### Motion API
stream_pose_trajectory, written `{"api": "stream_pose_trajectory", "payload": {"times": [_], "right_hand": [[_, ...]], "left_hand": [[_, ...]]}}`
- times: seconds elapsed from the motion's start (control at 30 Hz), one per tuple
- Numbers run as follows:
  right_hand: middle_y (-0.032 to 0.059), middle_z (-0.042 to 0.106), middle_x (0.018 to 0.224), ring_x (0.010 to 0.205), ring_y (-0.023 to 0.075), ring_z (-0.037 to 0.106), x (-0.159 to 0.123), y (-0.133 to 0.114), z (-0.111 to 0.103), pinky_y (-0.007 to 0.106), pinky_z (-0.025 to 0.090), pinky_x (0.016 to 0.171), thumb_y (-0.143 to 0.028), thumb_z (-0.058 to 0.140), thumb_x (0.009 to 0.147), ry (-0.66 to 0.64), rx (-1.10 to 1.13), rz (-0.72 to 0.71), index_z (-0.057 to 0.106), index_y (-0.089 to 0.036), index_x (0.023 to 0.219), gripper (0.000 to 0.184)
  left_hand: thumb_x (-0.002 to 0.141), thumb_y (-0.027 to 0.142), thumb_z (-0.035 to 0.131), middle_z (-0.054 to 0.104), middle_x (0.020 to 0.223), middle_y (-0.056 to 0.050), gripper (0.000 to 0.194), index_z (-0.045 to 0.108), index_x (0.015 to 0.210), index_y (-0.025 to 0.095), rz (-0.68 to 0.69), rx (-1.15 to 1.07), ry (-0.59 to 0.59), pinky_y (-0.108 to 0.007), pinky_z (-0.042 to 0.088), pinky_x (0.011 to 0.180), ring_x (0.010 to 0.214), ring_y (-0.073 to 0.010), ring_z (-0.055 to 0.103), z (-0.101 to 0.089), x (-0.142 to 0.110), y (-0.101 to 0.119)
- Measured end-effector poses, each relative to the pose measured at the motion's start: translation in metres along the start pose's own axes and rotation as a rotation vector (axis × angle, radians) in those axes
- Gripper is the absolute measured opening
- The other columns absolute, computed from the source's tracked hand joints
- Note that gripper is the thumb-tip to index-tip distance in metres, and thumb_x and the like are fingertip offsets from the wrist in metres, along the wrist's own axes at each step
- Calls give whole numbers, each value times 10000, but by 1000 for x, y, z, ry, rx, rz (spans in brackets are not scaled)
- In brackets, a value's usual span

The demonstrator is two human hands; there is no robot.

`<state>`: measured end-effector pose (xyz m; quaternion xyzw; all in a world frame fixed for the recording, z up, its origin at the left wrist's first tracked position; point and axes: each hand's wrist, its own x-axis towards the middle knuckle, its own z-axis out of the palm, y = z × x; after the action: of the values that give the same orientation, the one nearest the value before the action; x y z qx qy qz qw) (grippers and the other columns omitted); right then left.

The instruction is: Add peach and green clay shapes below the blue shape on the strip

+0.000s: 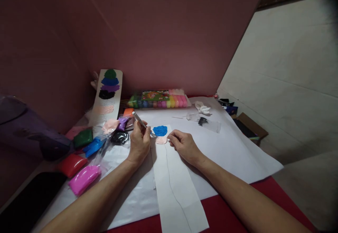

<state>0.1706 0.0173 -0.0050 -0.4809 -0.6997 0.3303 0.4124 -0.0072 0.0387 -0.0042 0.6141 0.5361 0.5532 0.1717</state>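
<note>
My left hand [140, 139] is closed around a slim, white pen-like tool [138, 118], held at a slant. Its lower end reaches the small patch of pale pink clay [161, 140] on a long white paper strip [174, 187]. Just above the pink patch lies a textured blue clay shape [160, 131]. At the pink patch's right edge, the thumb and fingers of my right hand [183, 144] are pinched together; what is between them, if anything, is too small to make out. A thin line runs down the strip below the clay.
On the left lie soft clay packets, among them pink [85, 180], red [72, 165], green [83, 138] and black [120, 138]. A card with coloured clay shapes [108, 88] leans behind them. A multicoloured clay pack [158, 99], white clay [202, 108] and clear packaging [208, 123] lie farther back.
</note>
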Motion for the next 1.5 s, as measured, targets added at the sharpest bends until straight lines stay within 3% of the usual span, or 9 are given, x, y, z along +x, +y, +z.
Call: {"api": "stream_pose_trajectory", "payload": {"times": [0.3, 0.53, 0.87, 1.5], "right_hand": [[-35, 556, 604, 528, 93, 491, 0, 0, 0, 201, 374, 549, -247, 460, 883, 2, 8, -4, 575, -195, 711, 213], [-30, 563, 609, 527, 94, 487, 0, 0, -1, 203, 375, 548, -247, 458, 882, -2, 10, -4, 579, -191, 710, 217], [-21, 568, 604, 528, 103, 493, 0, -1, -1, 209, 385, 545, -253, 454, 877, 0, 4, -2, 585, -192, 717, 216], [-26, 560, 597, 523, 99, 494, 1, 0, -1, 203, 383, 538, -230, 452, 872, 0, 0, -10, 585, -195, 710, 212]], "left_hand": [[815, 239, 528, 540, 703, 17, 108, 465, 897, 208, -19, -37, 43, -247, 436, 583, 618, -135, 549, -2, -1, 0], [818, 253, 538, 537, 652, 37, 152, 452, 934, 205, -68, -168, 147, -238, 440, 529, 508, -112, 528, -4, -2, 4], [797, 267, 574, 548, 694, 26, 141, 495, 892, 200, -67, -173, -30, -237, 450, 562, 582, -122, 553, -2, -7, 5], [796, 206, 525, 523, 736, 27, 134, 481, 922, 220, 55, 37, 22, -245, 429, 622, 613, -124, 522, -5, -6, 4]]}}
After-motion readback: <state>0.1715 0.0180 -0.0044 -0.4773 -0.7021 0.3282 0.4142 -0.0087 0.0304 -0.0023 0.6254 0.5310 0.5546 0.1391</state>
